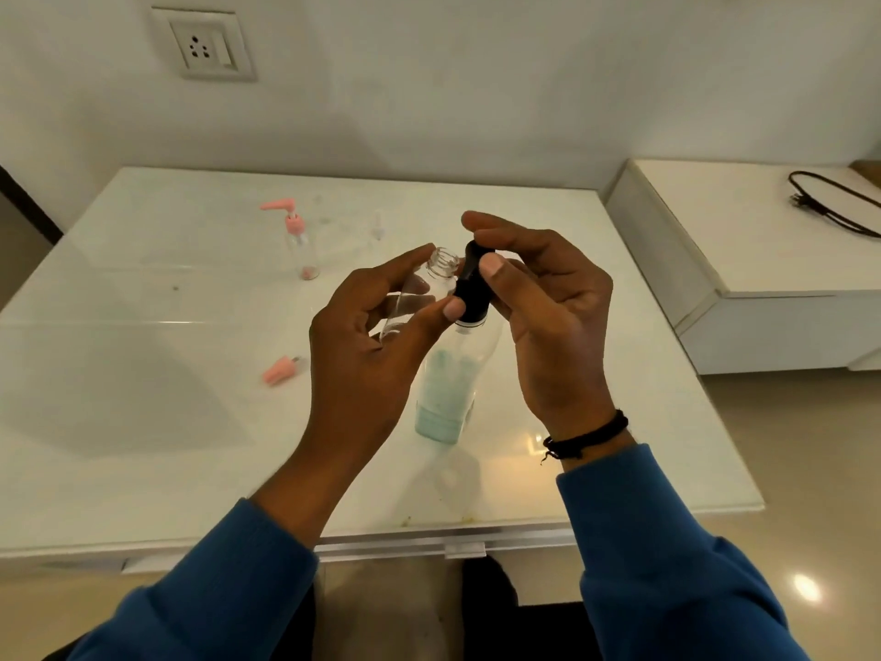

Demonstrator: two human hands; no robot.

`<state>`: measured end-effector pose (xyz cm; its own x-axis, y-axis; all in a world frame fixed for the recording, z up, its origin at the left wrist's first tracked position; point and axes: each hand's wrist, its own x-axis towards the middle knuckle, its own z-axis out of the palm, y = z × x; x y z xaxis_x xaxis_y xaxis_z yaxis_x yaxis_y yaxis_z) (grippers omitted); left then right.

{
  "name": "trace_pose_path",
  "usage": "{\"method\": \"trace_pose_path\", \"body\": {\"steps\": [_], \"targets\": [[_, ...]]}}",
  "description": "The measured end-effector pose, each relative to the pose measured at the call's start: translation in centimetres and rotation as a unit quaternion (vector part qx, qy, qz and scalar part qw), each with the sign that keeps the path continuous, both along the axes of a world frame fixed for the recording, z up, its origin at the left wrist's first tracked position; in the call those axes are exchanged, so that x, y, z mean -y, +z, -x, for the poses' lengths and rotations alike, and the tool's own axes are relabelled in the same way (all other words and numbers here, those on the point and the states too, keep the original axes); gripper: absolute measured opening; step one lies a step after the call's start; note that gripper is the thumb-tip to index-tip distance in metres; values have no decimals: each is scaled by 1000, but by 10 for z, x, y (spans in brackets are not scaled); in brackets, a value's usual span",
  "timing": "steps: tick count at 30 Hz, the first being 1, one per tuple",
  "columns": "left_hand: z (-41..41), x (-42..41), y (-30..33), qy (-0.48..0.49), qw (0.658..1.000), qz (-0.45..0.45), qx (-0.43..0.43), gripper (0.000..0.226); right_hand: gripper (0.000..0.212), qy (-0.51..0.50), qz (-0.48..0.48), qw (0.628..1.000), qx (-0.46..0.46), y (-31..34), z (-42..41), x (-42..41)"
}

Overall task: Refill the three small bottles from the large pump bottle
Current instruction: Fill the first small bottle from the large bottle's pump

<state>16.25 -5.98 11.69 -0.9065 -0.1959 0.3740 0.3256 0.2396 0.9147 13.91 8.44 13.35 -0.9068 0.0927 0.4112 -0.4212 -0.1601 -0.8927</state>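
Observation:
My left hand [376, 336] grips a small clear bottle [419, 293] without a cap, tilted so its threaded mouth sits beside the black pump head [472, 286]. The large pump bottle [450, 388] stands on the white table [143, 374], with teal liquid in its lower part. My right hand [543, 317] holds the black pump head, thumb and fingers curled on it. Another small clear bottle [300, 245] with a pink pump stands at the back left. A loose pink cap [281, 370] lies on the table to the left. A faint third clear bottle [379, 224] stands at the back.
A wall socket [205, 45] is on the wall behind the table. A white cabinet [743, 260] stands to the right with a black cable [834, 202] on top. The table's front edge is close to my body.

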Motion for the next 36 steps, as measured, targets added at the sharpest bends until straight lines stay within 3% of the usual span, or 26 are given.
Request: {"method": "trace_pose_path", "body": {"steps": [10,16,36], "targets": [[-4,-3,-14,-7,1000,-5,-11,49,15,-149,41,987,-49,-6,-15,34],[-6,-4,-12,-20,1000,-15,-14,49,14,-249,-9,965,-88,-12,-18,44],[2,19,8,22,999,-7,-22,39,10,-273,-150,940,-137,-7,-12,29]]}}
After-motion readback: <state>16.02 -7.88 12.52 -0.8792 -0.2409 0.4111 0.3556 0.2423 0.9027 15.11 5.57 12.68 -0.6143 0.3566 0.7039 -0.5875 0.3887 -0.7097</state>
